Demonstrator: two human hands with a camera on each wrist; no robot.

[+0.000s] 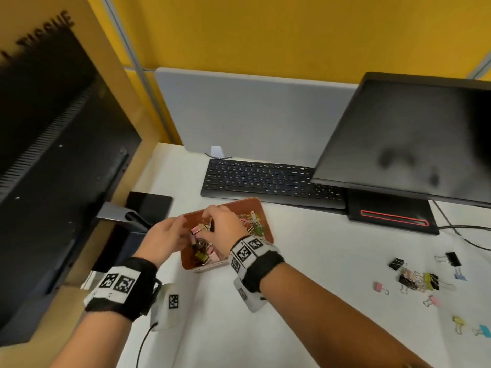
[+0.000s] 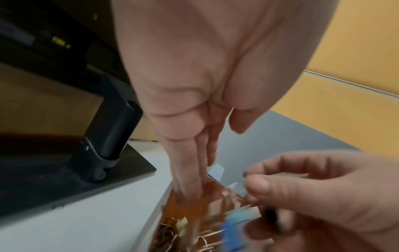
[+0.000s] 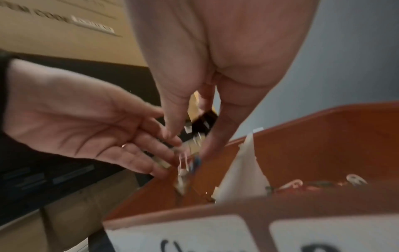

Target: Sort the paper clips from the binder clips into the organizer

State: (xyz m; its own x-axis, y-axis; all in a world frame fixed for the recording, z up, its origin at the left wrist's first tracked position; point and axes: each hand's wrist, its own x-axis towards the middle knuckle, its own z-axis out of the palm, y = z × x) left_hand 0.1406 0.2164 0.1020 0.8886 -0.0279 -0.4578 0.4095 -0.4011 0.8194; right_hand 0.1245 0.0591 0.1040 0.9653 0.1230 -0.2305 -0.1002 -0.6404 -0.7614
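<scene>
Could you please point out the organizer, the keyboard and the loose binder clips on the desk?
organizer (image 1: 261, 208): head view, far right rim.
keyboard (image 1: 265, 179): head view, middle keys.
loose binder clips (image 1: 418, 281): head view, centre of the pile.

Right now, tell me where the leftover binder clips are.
In the head view, the loose binder clips lie on the white desk at the right, below the monitor.

Reddish-brown organizer (image 1: 261, 208), pink, yellow and black binder clips (image 1: 418, 281) right of the organizer, black keyboard (image 1: 268, 181) behind the organizer, yellow wall (image 1: 265, 30)
</scene>
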